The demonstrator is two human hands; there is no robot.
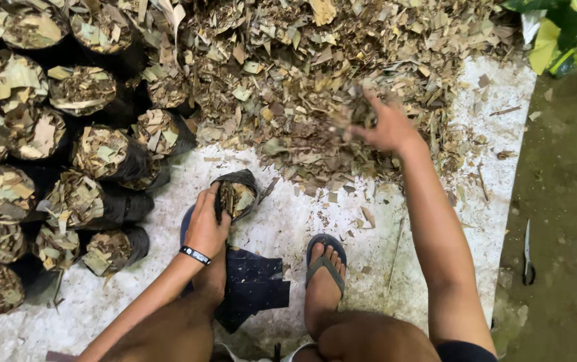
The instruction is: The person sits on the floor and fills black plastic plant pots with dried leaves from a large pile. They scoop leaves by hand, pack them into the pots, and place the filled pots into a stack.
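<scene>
I'm looking down on the broad heap of dry, chopped brown leaf litter across the top of the white ground sheet, my right hand closed on a clump at its near edge; filled black bags crowd the left; my left hand clamps the rim of the small black plastic grow bag, mouth upright, down-left of the right hand, well apart

Black filled bags, left
</scene>
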